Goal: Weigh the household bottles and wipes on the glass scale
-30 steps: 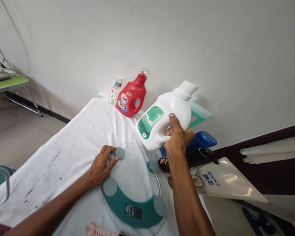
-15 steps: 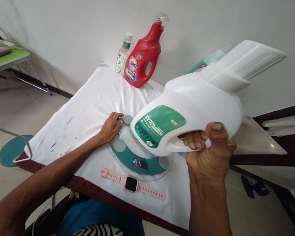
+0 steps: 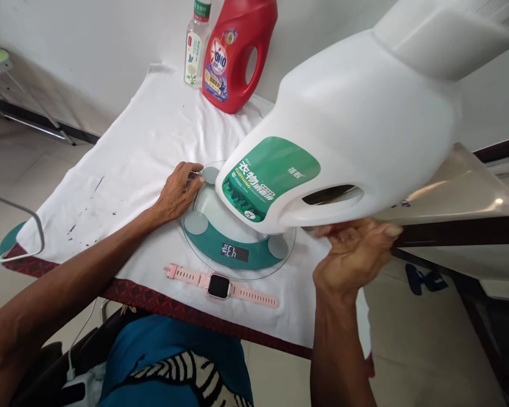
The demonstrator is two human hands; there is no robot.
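A big white jug of clothing disinfectant [image 3: 348, 113] with a green label stands on a round glass scale [image 3: 246, 253], its cap cut off by the top right edge. My right hand [image 3: 356, 254] is just below the jug's handle, palm turned up, thumb out and the handle hole free of fingers; some fingertips are hidden by the jug. At the scale's left rim rests my left hand [image 3: 178, 191], its fingers stretched out and touching the edge of the glass. Small characters show on the scale's dark display. A pink-strapped smartwatch [image 3: 218, 286] lies before the scale.
A red OMO detergent bottle [image 3: 237, 62] and a clear plastic bottle [image 3: 195, 51] stand at the back by the wall. White cloth [image 3: 123, 147] with dark marks covers the table. A glossy panel [image 3: 462, 192] is at the right; dark slippers [image 3: 424, 280] lie on the floor.
My right hand has let go of the jug's handle and lowered beneath it. The view has shifted downward and closer. My left hand has stayed at the scale's rim.
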